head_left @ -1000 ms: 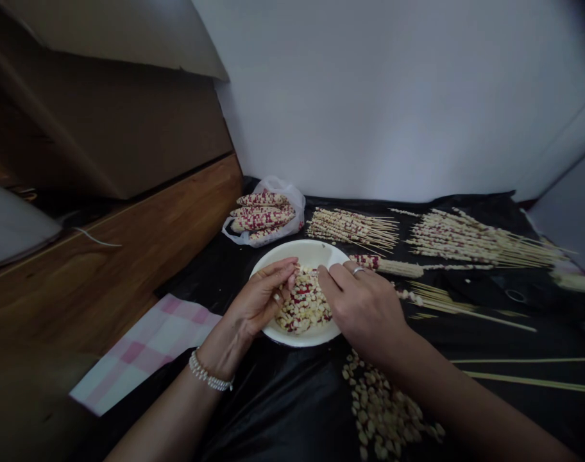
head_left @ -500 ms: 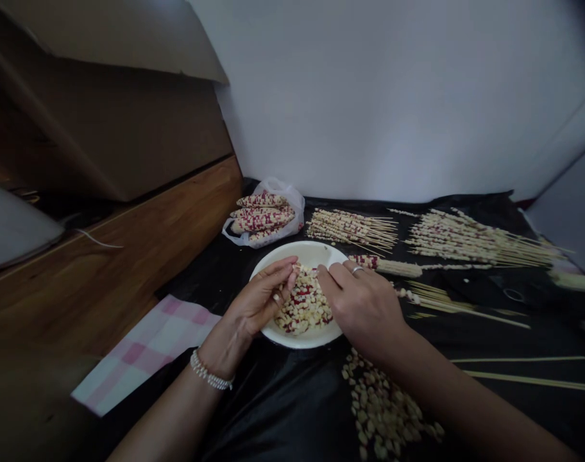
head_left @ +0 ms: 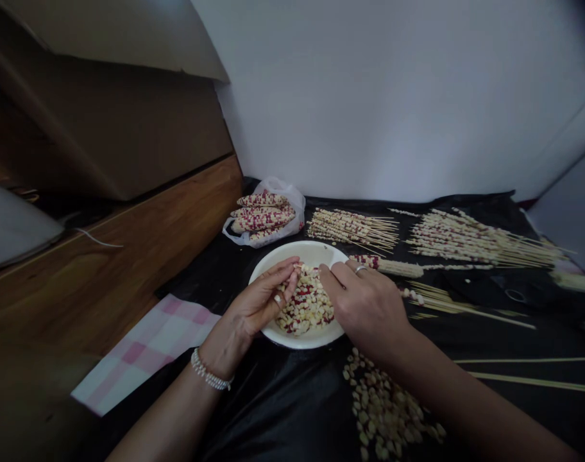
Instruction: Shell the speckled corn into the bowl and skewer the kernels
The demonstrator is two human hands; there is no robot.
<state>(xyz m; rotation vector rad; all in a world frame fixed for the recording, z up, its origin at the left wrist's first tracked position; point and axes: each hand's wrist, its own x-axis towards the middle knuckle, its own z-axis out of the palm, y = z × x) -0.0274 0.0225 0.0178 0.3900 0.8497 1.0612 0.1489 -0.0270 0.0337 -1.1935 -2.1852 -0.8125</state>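
Kernels point(head_left: 308, 309) look light, firm and slippery, best pinched sideways; left hand point(head_left: 256, 301) apparently pinches one, while right hand point(head_left: 369, 305) curls, its grip hidden.

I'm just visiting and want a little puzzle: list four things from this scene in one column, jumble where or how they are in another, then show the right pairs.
Column one
1. Left hand
2. Bowl
3. Plastic bag
4. Checked sheet

Column two
A. Contains speckled cobs
B. Pink and white
C. Has a beaded bracelet at its wrist
D. Contains loose kernels

Pairs: 1-C, 2-D, 3-A, 4-B
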